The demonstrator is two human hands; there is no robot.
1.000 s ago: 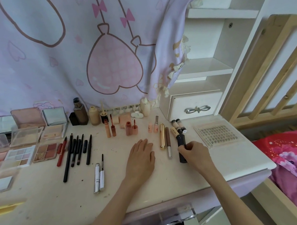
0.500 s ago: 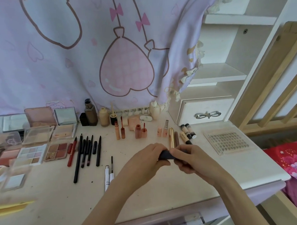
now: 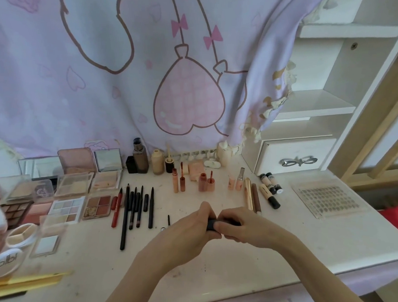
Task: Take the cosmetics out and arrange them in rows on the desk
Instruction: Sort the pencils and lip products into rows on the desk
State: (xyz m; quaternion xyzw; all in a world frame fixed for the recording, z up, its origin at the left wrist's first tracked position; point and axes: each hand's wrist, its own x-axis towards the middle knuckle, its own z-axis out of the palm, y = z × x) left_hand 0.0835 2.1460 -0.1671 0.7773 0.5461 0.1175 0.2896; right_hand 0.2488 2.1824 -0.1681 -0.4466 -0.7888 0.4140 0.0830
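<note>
Head view, looking down on a white desk [image 3: 246, 263]. Both hands meet above its front middle, holding one dark tube [image 3: 211, 224] between them. The left hand [image 3: 190, 229] has its fingers curled round the tube's left end; the right hand [image 3: 242, 229] grips the right part, fingers wrapped over it, so only a short dark section shows between the two. Whether the tube touches the desk cannot be told.

Surroundings: a row of black pencils [image 3: 133, 207] lies left of the hands, with one red pencil [image 3: 116, 207] at its left edge. Further left sit open eyeshadow palettes [image 3: 96, 207] and compacts, partly blurred at the frame edge. A thin wand [image 3: 168, 219] lies just beside the left hand, which hides its lower part. Behind the hands stand small pink lip tubes [image 3: 202, 181], a brown bottle [image 3: 140, 157] and a beige bottle [image 3: 157, 164]. To the right lie a gold tube [image 3: 248, 196] and a brown tube [image 3: 256, 199] side by side, then three concealer tubes [image 3: 270, 187]. A clear sheet of small dots [image 3: 327, 198] rests near the desk's right end. A white drawer [image 3: 295, 156] with a bow handle stands at the back right, and a pink printed curtain [image 3: 128, 80] hangs behind the desk.
</note>
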